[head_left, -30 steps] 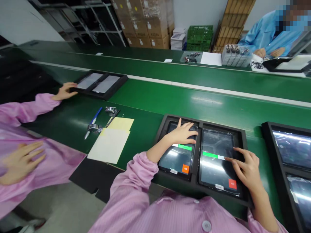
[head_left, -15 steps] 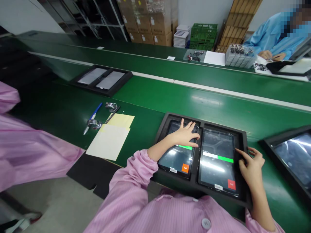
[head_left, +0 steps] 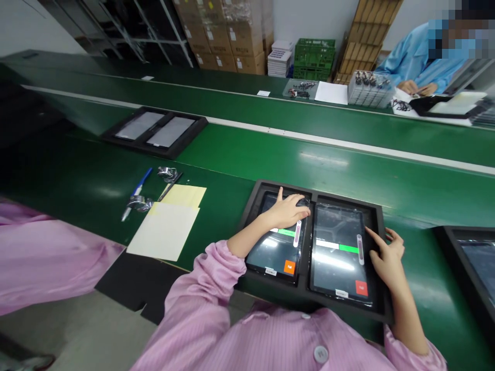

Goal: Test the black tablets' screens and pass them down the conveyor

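Note:
Two tablets lie side by side in a black foam tray [head_left: 303,291] in front of me. My left hand [head_left: 285,210] rests over the upper part of the left tablet [head_left: 270,252], fingers spread, hiding some of its screen. At the right edge of the right tablet [head_left: 336,268] is my right hand [head_left: 389,255], its index finger touching the side and the other fingers apart over the tray's rim. Both screens are lit, each with a white and green bar, a red or orange square near the bottom and a volume-like slider at the right.
Left of the tray lie paper sheets [head_left: 164,232], a blue-and-white pen [head_left: 137,193] and tape rolls [head_left: 139,203]. Another tablet tray [head_left: 154,131] sits farther back, and one more [head_left: 464,268] at the right. Across the bench a person in blue [head_left: 410,56] works beside a clear box [head_left: 369,90].
A slider has appeared on both screens. My hands keep nearly the same places on the tablets. The tray at the right edge has shifted farther right in view.

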`<action>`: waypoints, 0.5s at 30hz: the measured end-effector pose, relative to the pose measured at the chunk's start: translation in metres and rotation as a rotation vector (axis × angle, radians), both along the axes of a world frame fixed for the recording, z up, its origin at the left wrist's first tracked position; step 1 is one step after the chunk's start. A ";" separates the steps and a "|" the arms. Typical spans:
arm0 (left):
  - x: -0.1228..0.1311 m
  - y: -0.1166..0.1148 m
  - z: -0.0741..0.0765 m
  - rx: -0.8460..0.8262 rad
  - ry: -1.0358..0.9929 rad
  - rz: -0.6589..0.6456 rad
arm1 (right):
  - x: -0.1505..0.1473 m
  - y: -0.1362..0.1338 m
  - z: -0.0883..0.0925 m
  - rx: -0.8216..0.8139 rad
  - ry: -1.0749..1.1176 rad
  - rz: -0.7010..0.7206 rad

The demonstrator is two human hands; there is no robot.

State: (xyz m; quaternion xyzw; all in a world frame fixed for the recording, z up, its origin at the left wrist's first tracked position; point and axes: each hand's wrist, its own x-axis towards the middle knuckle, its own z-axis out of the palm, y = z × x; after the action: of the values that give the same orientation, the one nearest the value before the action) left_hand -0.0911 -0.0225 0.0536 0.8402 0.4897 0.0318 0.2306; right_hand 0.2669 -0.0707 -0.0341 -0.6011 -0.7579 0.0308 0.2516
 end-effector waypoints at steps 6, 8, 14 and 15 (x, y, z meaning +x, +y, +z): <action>0.003 -0.001 -0.002 0.070 0.030 -0.028 | 0.004 0.005 -0.002 -0.164 0.042 -0.024; 0.004 -0.001 -0.001 0.071 0.049 -0.037 | 0.002 0.005 0.000 -0.187 0.036 -0.049; -0.002 0.001 -0.003 -0.022 0.000 -0.023 | -0.002 0.003 0.004 -0.173 0.027 -0.044; -0.003 0.001 -0.004 -0.020 -0.004 -0.025 | -0.003 0.003 0.003 -0.166 0.025 -0.040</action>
State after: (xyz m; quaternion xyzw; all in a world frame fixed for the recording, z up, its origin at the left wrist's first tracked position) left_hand -0.0941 -0.0212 0.0499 0.8438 0.4791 0.0257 0.2405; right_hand 0.2642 -0.0679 -0.0309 -0.6345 -0.7373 0.0959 0.2111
